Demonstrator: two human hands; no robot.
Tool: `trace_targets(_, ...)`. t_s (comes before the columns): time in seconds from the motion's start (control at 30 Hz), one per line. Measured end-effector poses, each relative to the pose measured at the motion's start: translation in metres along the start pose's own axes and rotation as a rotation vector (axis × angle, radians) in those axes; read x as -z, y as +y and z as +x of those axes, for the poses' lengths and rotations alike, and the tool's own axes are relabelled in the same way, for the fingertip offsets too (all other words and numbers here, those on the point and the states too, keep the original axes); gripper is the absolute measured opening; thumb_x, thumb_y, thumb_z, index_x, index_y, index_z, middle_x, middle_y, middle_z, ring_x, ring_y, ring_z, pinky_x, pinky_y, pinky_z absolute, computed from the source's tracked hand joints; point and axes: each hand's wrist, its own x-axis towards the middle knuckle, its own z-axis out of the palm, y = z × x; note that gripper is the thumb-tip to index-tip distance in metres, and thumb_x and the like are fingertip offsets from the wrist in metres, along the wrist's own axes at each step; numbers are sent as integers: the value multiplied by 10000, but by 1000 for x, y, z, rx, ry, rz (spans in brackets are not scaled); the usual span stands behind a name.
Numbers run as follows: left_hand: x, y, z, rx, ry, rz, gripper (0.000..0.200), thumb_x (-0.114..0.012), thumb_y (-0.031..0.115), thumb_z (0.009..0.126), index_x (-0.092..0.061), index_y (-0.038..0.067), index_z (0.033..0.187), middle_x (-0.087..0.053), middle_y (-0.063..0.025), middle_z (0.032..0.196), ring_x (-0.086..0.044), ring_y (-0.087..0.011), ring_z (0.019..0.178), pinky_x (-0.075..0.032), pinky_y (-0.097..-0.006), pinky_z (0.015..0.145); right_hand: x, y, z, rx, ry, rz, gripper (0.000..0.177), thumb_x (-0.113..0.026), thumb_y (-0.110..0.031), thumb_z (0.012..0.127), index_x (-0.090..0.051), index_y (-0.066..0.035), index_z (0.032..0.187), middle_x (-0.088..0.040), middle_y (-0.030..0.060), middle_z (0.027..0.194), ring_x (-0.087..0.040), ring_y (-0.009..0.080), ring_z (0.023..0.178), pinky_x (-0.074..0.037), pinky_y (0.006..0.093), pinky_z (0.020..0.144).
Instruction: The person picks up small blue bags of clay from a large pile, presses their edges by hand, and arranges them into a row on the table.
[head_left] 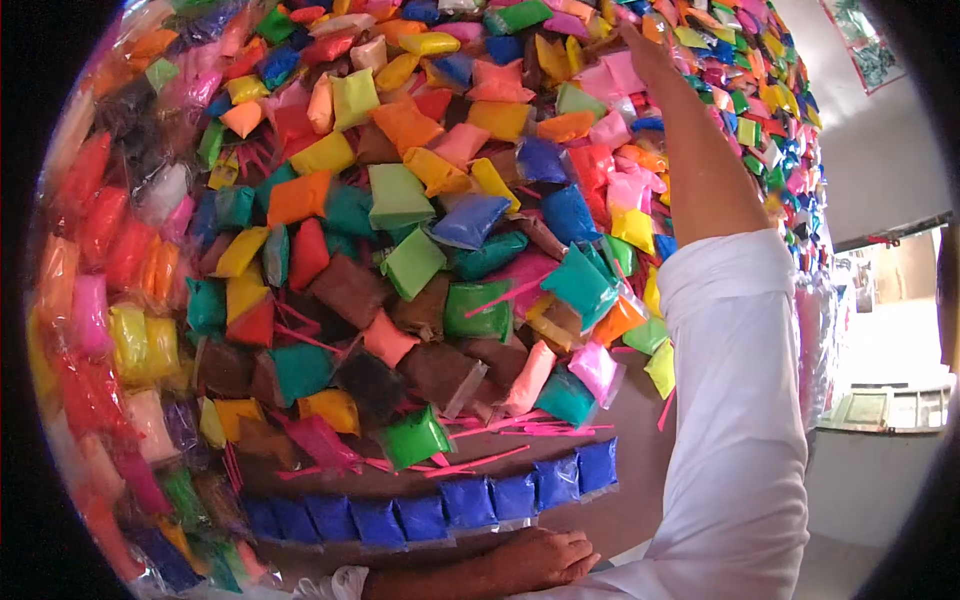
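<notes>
My left hand (548, 558) rests at the near table edge with its fingers curled in. Whatever may be inside it is hidden. Just beyond it lies a row of blue packets (418, 517), side by side and sealed in clear plastic. My right arm, in a rolled white sleeve, stretches far forward. At its end my right hand (645, 58) is among the packets at the back, near some pink packets (612, 75). Its fingers are too small and covered to read. A large heap of coloured packets (410, 262) fills the space between.
Thin pink plastic sticks (480, 462) lie in front of the heap on the brown table (640, 470). Strips of wrapped packets (125, 240) stand along the left side. More small packets (770, 110) are piled at the far right, beside a bright opening (895, 330).
</notes>
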Motion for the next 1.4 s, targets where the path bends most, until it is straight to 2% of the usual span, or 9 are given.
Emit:
trace_targets(0.17,-5,-2,0,8,-4,15,285,-551,291,957,-574,39,827,-595,-159,780,-635,-382,682,-533,-479,615,2,43,45,166,115,98,840,-554,-652,861,-525,34,1345,-637,155,1146,-592,217,984,-449,341,888)
trace_targets(0.3,-11,-4,-4,-1,23,55,269,-568,283,943,-569,54,803,-581,-155,750,-617,-376,636,-514,-481,576,33,-10,-22,-60,361,599,554,-626,-444,908,-591,10,1225,-655,125,1052,-627,229,920,-505,336,808)
trace_targets(0.4,-16,-5,-6,-7,43,81,257,-590,277,925,-564,74,770,-564,-149,709,-595,-369,582,-486,-486,530,67,18,-20,26,80,1030,261,-647,-335,922,-679,-123,1073,-640,152,1097,-602,303,1024,-504,439,901)
trace_targets(0.43,-11,-3,-5,15,-1,75,270,-564,294,944,-572,63,805,-582,-149,746,-620,-371,639,-511,-486,575,80,15,-41,24,40,1087,322,-641,-245,925,-587,0,1126,-656,110,986,-652,235,892,-547,352,770)
trace_targets(0.63,9,6,0,35,-113,183,247,-567,302,930,-591,65,867,-614,-153,795,-648,-386,743,-526,-491,649,115,-18,-215,139,-316,1069,255,-592,-149,946,-547,-12,1157,-644,100,1037,-651,222,940,-561,344,792)
trace_targets(0.93,6,13,6,19,40,267,199,-623,203,898,-636,30,799,-610,-174,724,-640,-363,707,-500,-447,633,129,10,-425,-79,-204,1013,260,-588,-36,905,-618,1,1161,-665,101,1122,-637,238,1026,-517,420,932)
trace_targets(1.1,6,19,6,36,60,236,292,-602,247,917,-621,-1,763,-581,-215,695,-571,-368,611,-446,-437,580,129,8,-529,-291,-72,1175,301,-621,-116,924,-605,-33,1213,-658,24,1085,-623,112,920,-506,276,775)
trace_targets(1.3,9,7,7,94,6,74,488,-511,391,997,-597,-13,737,-560,-111,625,-539,-209,527,-428,-355,507,102,-10,-630,-234,-71,838,245,-660,-112,906,-658,-87,1149,-649,-38,988,-585,71,869,-451,223,700)
trace_targets(1.4,12,4,7,138,-40,-152,572,-428,495,1019,-607,3,786,-582,-43,670,-546,-125,525,-423,-292,459,83,-3,-659,-69,-29,136,221,-677,-41,863,-675,-69,1083,-640,17,1017,-597,113,890,-466,246,701)
